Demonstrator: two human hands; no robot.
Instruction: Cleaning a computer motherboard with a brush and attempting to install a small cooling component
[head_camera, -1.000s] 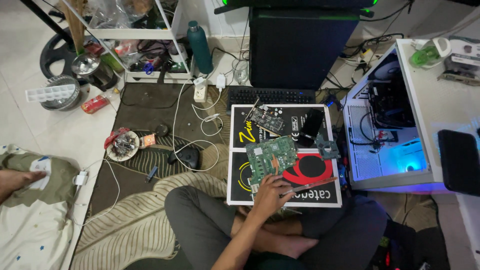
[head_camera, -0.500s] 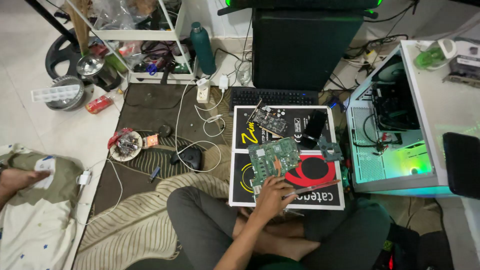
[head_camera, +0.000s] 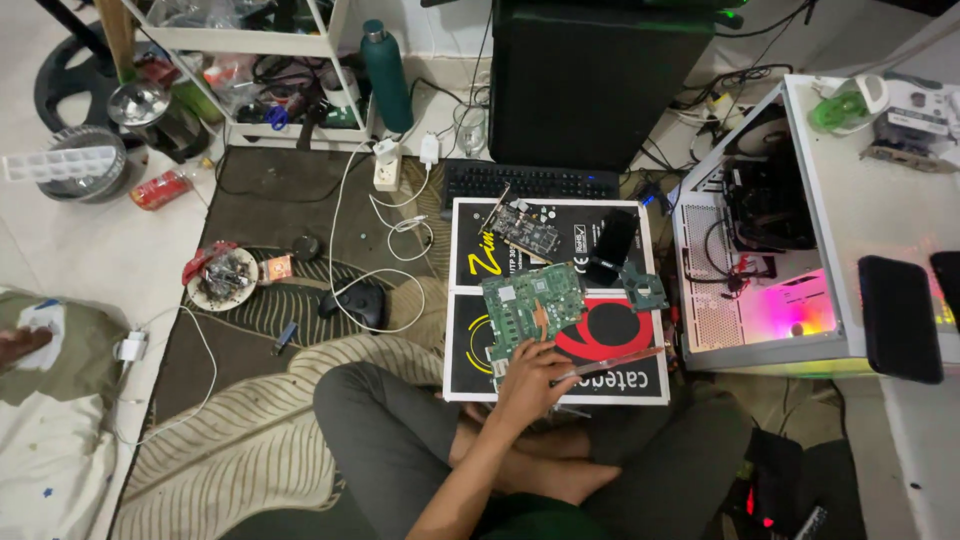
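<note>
Grip (head_camera: 535, 378) at circuit board's (head_camera: 533, 307) near edge

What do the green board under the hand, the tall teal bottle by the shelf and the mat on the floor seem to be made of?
Green circuit board: rigid laminate, matte, studded with chips and metal parts. Tall teal bottle: probably coated metal, going by its smooth even sheen and dark cap. Dark floor mat: apparently woven fabric, dull with a pale leaf pattern. One hand rests on the board's near edge.
</note>
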